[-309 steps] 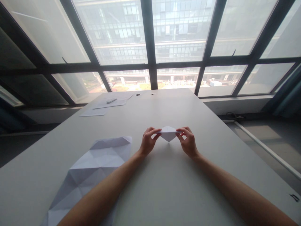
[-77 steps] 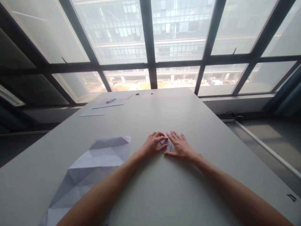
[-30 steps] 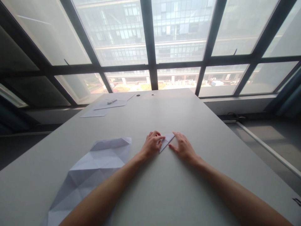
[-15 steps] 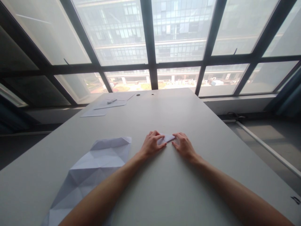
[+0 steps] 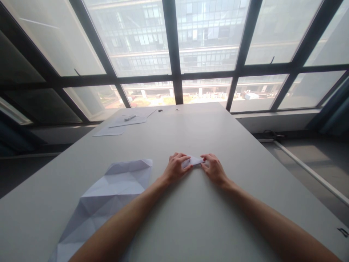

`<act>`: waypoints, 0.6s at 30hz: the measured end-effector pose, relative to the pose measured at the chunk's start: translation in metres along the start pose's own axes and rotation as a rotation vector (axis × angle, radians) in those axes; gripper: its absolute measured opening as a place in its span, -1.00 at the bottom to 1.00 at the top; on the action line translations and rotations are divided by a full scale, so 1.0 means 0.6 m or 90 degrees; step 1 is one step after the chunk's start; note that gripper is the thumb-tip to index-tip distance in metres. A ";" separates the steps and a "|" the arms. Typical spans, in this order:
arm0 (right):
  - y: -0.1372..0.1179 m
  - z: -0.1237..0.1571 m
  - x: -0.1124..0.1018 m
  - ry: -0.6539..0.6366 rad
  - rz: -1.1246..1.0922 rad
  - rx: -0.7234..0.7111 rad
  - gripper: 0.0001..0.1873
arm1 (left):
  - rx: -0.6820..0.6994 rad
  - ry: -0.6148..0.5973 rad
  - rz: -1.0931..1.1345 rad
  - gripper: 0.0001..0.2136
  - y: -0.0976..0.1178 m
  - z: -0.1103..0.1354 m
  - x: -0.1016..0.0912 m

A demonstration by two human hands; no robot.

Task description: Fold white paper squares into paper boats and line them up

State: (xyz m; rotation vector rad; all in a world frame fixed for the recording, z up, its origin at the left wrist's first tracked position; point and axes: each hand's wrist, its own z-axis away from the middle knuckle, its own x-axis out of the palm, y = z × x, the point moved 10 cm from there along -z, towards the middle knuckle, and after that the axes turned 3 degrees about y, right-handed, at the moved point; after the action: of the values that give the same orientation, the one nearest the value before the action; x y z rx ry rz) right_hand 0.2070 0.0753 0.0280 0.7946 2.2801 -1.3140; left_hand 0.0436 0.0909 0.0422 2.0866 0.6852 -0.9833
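A small piece of folded white paper (image 5: 195,160) lies low over the table, between my two hands. My left hand (image 5: 176,166) grips its left end, the thumb near the front edge and the fingers over the top. At the right tip, my right hand (image 5: 213,168) pinches the paper between thumb and forefinger. Part of the folded paper is hidden under the left fingers. Left of my left forearm lies a large creased sheet of white paper (image 5: 114,185), partly covered by that arm.
On the white table (image 5: 201,131), flat paper sheets (image 5: 133,121) lie at the far left with a small white object (image 5: 130,117) on top. Two round holes sit near the far edge. Beyond stand tall windows with dark frames (image 5: 176,54).
The folded paper has turned slightly, its right tip now lower and nearer me. My right hand has shifted a little with it; the left hand has barely moved.
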 end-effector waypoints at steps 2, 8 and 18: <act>0.001 -0.001 -0.003 0.013 -0.019 0.003 -0.71 | 0.009 0.005 0.024 -0.73 0.001 0.000 0.000; 0.003 -0.004 -0.018 0.059 -0.090 0.012 -0.69 | 0.023 0.012 0.107 -0.76 -0.001 -0.002 0.002; -0.001 -0.007 -0.031 0.107 -0.196 0.003 -0.68 | -0.028 -0.003 0.250 -0.70 -0.004 -0.004 0.001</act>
State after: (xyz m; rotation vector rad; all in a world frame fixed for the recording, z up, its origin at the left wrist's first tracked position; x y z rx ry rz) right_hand 0.2205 0.0732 0.0415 0.5907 2.6159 -1.4292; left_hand 0.0432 0.0939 0.0421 2.0731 0.2731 -0.7424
